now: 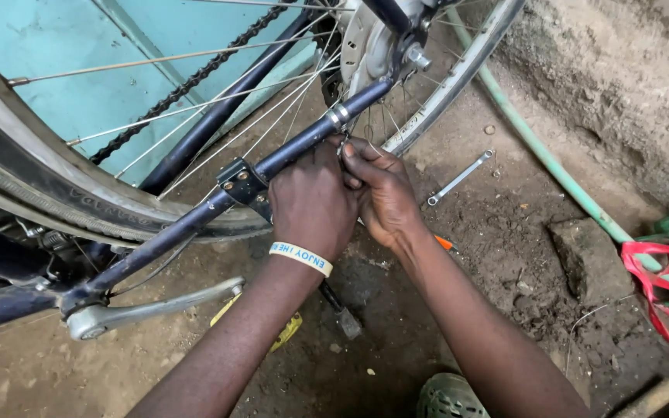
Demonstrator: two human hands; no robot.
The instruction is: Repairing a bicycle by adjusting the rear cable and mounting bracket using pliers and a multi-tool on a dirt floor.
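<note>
**A:** Your left hand (313, 203) and your right hand (381, 193) are pressed close together on the dark blue frame tube (288, 155) of the upside-down bike. Your fingers curl tight around something small there, next to the black clamp (243, 184).

**B:** What are you pinching?

**A:** I can't tell. Your hands cover it. It sits on the tube, just below the wheel hub (373, 42).

**B:** How far along does it look?

**A:** I think you are in the middle. The silver wrench (458, 178) lies on the dirt floor (505, 255), not in use, so this part looks like finger work.

**B:** What else is hard to see?

**A:** An orange tool (444, 243) peeks out under your right wrist. A yellow thing (284, 329) hides under your left arm. The tire (56, 193) is cut off at the left edge.
</note>
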